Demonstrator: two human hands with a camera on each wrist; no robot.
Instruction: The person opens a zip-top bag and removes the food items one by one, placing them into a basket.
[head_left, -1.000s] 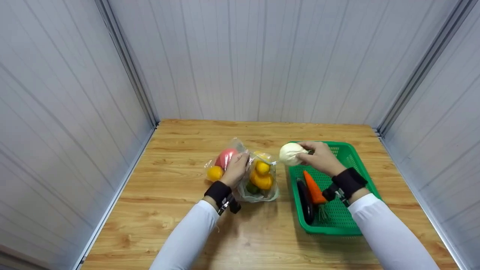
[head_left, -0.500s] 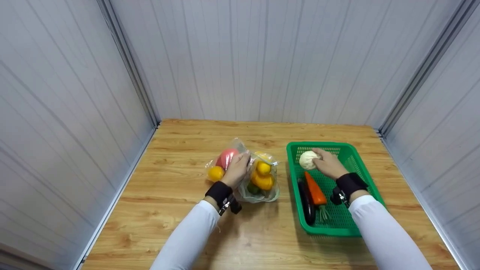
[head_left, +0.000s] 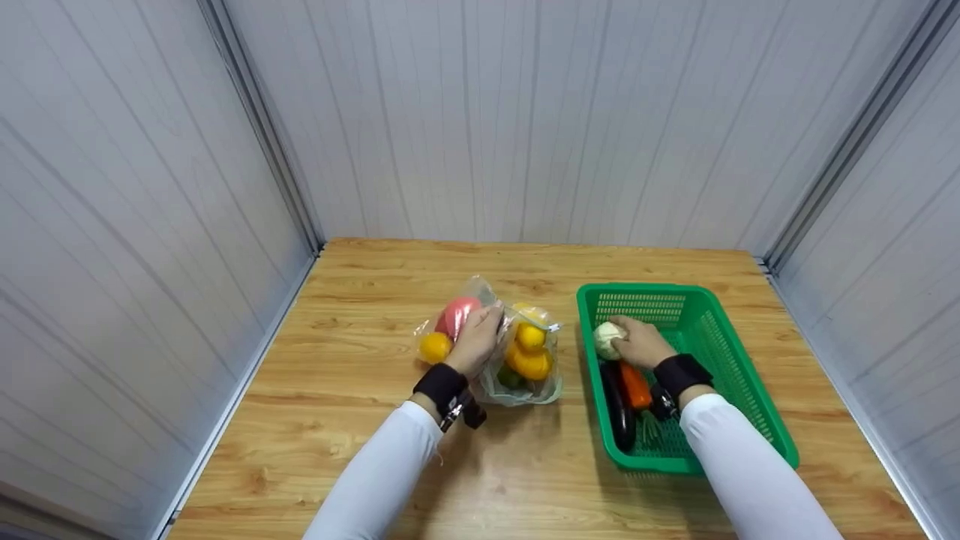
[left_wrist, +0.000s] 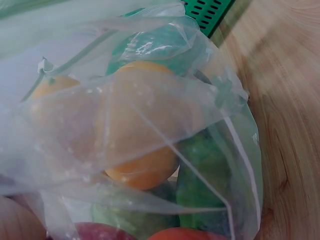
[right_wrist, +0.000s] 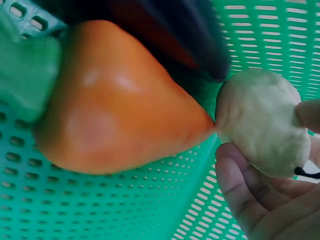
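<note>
My right hand pinches a white, round, lumpy vegetable inside the green basket, at its back left corner. In the right wrist view fingers and thumb lie on both sides of this pale vegetable, and a dark tip shows by the hand. A carrot and an eggplant lie in front of it. On the table, my left hand grips a clear zip bag. Yellow fruits, a dark green item and a pink-red fruit show through its plastic.
The wooden tabletop is enclosed by pale panel walls at the back and both sides. A yellow-orange fruit lies left of my left hand, under clear film. A gap of bare wood separates bag and basket.
My right hand has carried the white vegetable from beside the bag, over the basket's rim and down into its back left part. The left hand and bag have hardly moved.
</note>
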